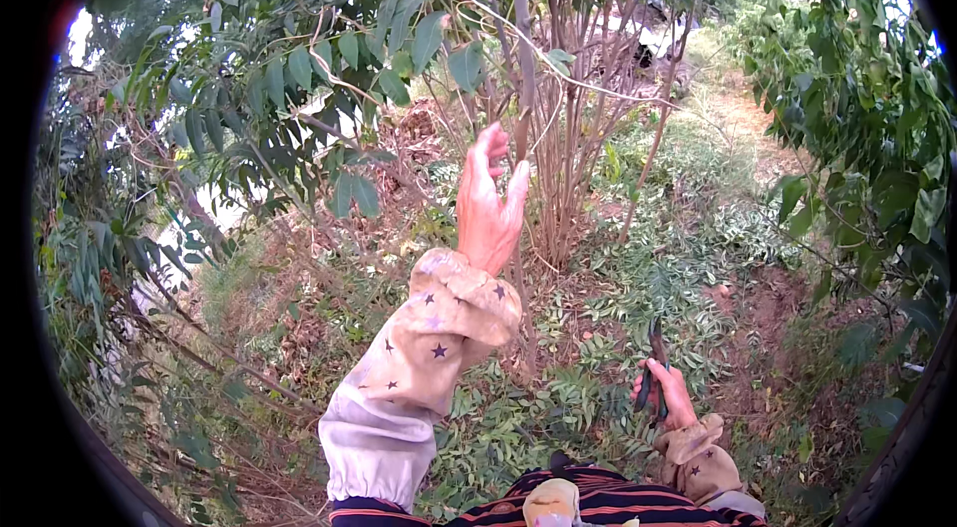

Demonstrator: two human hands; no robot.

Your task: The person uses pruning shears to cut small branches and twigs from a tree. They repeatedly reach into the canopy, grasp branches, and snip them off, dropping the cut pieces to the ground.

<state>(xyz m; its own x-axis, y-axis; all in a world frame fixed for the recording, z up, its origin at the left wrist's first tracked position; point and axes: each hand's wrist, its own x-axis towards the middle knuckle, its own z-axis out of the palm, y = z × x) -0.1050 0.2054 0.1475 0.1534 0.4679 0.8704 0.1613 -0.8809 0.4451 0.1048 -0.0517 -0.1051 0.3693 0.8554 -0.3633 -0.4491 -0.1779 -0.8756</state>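
Observation:
My left hand (490,209) is raised in the middle of the view, fingers loosely curled and thumb apart, with nothing in its grasp. Right beside its fingers and thumb rises an upright woody stem (521,41); whether they touch it I cannot tell. Low on the right, my right hand (675,398) grips the dark handles of a pair of pruning shears (656,344). The tool points up and away from me, over leafy cuttings (598,407) on the ground. Star-patterned sleeves cover both forearms.
A clump of thin upright stems (561,205) stands just beyond my left hand. A pale vine (553,63) arches across the stems. Leafy branches (426,41) hang at upper left, and dense foliage (890,175) borders the right. A dirt path (748,116) runs behind.

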